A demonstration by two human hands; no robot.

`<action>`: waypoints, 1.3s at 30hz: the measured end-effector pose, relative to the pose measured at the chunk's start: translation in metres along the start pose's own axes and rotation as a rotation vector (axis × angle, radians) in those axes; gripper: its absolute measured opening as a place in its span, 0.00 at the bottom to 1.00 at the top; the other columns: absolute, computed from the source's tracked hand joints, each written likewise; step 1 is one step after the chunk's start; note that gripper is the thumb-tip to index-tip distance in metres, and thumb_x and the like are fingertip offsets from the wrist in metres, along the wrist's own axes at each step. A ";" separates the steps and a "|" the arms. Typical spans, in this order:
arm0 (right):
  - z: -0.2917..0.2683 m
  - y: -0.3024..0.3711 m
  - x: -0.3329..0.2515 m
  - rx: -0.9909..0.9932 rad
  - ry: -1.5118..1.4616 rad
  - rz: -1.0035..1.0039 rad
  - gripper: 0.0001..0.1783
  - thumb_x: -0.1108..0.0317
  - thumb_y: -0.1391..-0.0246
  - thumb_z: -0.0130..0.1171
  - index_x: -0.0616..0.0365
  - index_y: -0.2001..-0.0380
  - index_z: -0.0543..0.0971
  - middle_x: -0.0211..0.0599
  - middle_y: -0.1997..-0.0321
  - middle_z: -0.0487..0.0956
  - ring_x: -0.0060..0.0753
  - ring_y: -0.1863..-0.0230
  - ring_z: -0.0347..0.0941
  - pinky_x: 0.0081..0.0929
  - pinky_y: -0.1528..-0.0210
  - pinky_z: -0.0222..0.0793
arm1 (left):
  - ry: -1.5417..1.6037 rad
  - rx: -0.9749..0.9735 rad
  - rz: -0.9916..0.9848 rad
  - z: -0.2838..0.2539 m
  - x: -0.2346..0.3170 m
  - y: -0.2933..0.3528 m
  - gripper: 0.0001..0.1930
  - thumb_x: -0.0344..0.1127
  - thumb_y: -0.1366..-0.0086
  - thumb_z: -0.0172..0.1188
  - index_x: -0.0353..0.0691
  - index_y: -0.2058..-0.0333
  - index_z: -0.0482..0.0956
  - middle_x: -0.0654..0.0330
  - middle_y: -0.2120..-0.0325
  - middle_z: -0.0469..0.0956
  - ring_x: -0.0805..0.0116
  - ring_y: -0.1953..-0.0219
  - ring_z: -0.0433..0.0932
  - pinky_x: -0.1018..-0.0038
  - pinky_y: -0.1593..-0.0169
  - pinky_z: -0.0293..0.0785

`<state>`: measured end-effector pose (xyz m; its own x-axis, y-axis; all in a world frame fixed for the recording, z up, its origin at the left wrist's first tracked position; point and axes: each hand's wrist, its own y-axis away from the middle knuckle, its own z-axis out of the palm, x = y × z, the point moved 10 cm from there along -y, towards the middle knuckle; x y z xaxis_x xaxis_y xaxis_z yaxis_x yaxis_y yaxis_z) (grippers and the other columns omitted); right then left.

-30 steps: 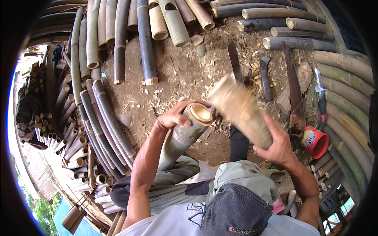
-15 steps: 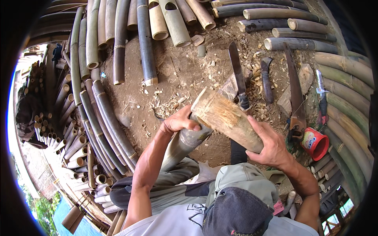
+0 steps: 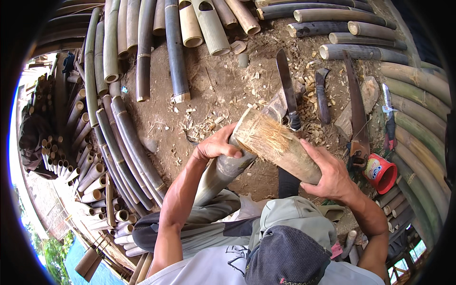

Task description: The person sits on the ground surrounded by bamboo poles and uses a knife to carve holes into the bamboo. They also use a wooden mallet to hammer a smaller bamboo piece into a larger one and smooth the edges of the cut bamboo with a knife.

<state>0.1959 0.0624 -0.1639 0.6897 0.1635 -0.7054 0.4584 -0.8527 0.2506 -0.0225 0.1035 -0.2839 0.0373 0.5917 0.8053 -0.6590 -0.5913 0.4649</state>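
A pale, thick bamboo piece [image 3: 300, 160] lies slanted across the upper end of a grey-green bamboo pole [image 3: 221, 173]. Loose, frayed fibres stand up from the pale piece's scraped top face. My left hand [image 3: 220, 146] is wrapped round the pole near its end, thumb across it, next to the pale piece. At the other end of the pale piece, my right hand [image 3: 332, 173] grips it with the thumb and fingers on its sides. The pole's lower part runs down to my lap.
Beyond the hands lie a machete [image 3: 285, 78], a dark-handled short blade [image 3: 322, 97], a handsaw [image 3: 357, 104] and a knife [image 3: 388, 114]. A red tub [image 3: 382, 175] sits at the right. Bamboo poles [image 3: 135, 147] line both sides and the far edge; chips litter the dirt floor.
My right hand and the pale bamboo piece have shifted slightly down and to the right. More fibres stand up on its scraped face. My left hand stays nearly in place.
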 end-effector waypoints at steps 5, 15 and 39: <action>0.005 0.004 0.003 0.026 -0.041 0.014 0.59 0.65 0.66 0.74 0.47 0.27 0.57 0.48 0.52 0.76 0.52 0.56 0.77 0.41 0.54 0.77 | -0.007 -0.025 -0.026 -0.006 -0.001 -0.004 0.46 0.41 0.65 0.71 0.35 0.41 0.70 0.55 0.50 0.78 0.66 0.47 0.75 0.72 0.38 0.65; 0.015 0.004 0.007 -0.209 -0.073 0.099 0.59 0.63 0.64 0.72 0.53 0.27 0.55 0.53 0.44 0.74 0.55 0.49 0.76 0.41 0.48 0.75 | -0.032 0.066 0.036 -0.005 0.003 0.000 0.42 0.40 0.64 0.70 0.34 0.44 0.72 0.55 0.52 0.78 0.66 0.48 0.75 0.73 0.40 0.66; 0.024 -0.007 0.022 0.004 0.094 0.051 0.59 0.66 0.65 0.73 0.44 0.27 0.56 0.47 0.55 0.77 0.50 0.58 0.78 0.41 0.56 0.78 | -0.024 -0.023 -0.045 -0.011 -0.003 0.002 0.48 0.46 0.64 0.74 0.29 0.42 0.70 0.54 0.51 0.79 0.66 0.48 0.76 0.71 0.39 0.67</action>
<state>0.1947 0.0600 -0.1973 0.7615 0.1652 -0.6268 0.4195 -0.8628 0.2822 -0.0323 0.1062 -0.2897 0.0851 0.6043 0.7922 -0.6729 -0.5515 0.4930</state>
